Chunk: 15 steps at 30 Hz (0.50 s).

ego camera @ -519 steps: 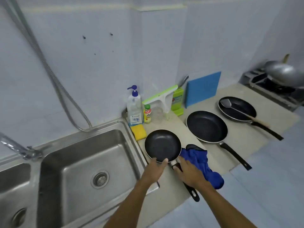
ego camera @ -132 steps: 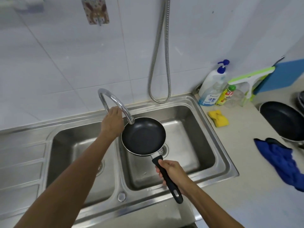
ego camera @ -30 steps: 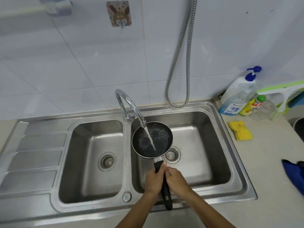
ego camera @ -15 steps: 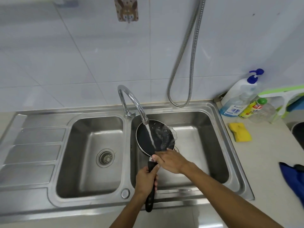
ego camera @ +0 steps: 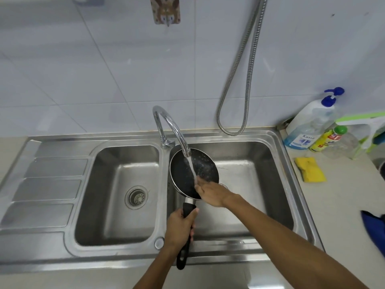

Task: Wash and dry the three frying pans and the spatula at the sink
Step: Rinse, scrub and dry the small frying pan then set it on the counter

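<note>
A small black frying pan (ego camera: pixel 188 171) hangs tilted over the right sink basin (ego camera: pixel 250 174), under water running from the curved tap (ego camera: pixel 168 126). My left hand (ego camera: pixel 180 228) grips the pan's black handle from below. My right hand (ego camera: pixel 210 191) lies flat inside the pan near its lower rim, fingers spread on the wet surface beneath the stream. The other two pans and the spatula are out of sight.
The left basin (ego camera: pixel 116 195) and a ribbed drainboard (ego camera: pixel 45 184) lie to the left. On the counter to the right are a yellow sponge (ego camera: pixel 310 172), a soap pump bottle (ego camera: pixel 308 124), a small yellow bottle (ego camera: pixel 327 138), a green-white squeegee (ego camera: pixel 366 126) and a blue cloth (ego camera: pixel 375 230). A metal hose (ego camera: pixel 245 80) hangs on the wall.
My right hand left the handle and moved into the pan under the water. My left hand took over the handle alone, and the pan tilted more steeply.
</note>
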{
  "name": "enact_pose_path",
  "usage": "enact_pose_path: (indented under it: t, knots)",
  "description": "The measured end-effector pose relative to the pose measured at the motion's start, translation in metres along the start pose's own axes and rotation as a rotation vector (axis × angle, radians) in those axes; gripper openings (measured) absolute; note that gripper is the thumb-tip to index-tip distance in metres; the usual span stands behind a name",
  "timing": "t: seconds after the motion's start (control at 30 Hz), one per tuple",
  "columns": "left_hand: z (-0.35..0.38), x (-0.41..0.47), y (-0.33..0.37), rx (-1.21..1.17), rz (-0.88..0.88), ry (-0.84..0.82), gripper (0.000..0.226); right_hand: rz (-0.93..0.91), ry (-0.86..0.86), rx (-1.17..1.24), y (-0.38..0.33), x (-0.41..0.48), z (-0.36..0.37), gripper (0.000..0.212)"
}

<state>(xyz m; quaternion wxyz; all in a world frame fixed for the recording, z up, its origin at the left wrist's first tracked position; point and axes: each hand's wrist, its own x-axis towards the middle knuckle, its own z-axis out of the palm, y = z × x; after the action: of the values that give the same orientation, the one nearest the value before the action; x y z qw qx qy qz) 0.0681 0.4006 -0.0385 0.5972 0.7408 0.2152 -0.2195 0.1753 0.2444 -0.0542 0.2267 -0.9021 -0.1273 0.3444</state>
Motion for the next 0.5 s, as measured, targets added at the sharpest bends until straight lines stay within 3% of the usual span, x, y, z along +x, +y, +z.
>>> enact_pose_path:
  t: [0.17, 0.33, 0.5]
  knots:
    - [-0.002, 0.005, -0.005, 0.229, 0.071, 0.055, 0.025, 0.047, 0.026, 0.038, 0.027, -0.019, 0.015, 0.042]
    - [-0.001, 0.004, -0.010, 0.466, 0.113, 0.125, 0.014, 0.095, 0.315, 0.129, 0.033, -0.014, -0.014, 0.036]
    - [-0.001, 0.006, -0.007, 0.616, 0.127, 0.224, 0.026, 0.147, 0.472, 0.156, 0.046, -0.006, -0.043, 0.036]
